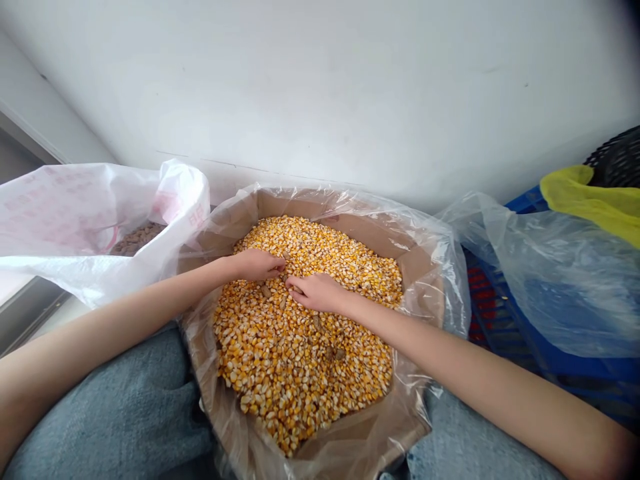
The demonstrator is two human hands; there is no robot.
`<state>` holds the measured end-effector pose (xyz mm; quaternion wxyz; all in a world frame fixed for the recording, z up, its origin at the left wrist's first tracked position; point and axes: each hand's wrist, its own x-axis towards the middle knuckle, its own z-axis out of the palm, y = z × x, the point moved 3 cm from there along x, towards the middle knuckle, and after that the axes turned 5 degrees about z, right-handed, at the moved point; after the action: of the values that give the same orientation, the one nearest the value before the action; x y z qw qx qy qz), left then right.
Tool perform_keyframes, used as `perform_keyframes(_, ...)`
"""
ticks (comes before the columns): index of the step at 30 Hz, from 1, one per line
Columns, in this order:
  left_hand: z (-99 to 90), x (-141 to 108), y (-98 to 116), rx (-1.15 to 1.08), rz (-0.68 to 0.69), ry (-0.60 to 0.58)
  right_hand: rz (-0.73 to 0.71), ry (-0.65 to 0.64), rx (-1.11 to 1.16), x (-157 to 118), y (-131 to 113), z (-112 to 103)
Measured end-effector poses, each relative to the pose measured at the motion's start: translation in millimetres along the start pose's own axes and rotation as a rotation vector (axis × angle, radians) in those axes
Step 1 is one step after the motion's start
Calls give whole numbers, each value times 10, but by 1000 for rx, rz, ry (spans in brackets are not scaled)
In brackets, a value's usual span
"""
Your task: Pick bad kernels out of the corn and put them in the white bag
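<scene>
Yellow and white dried corn kernels [300, 373] fill a cardboard box [425, 267] lined with clear plastic. My left hand [257, 265] is over the far left part of the corn, its fingers pinched together. Close beside it, my right hand [320, 292] is low over the middle, thumb and fingers also closed. What either hand holds, if anything, is too small or hidden to name. A few brownish pieces lie among the kernels, one just below my left hand [266, 291] and others nearer to me; their kind is unclear.
A white woven sack [100, 267] with brown contents stands at the left. Blue plastic crates [540, 340], clear plastic film [585, 287] and a yellow bag [595, 200] are at the right. A white wall [320, 100] rises behind the box. My knees flank it.
</scene>
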<state>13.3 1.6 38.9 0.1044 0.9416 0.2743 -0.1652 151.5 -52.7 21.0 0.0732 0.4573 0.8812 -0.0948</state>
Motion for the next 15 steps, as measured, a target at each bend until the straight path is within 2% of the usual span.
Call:
perform_keyframes(4,5,-6,-36,-86,28,20,15,-22,23,-4,0,6)
perform_keyframes(15,-6,-6,-47,-185,-18,-2,15,-22,47,2,2,17)
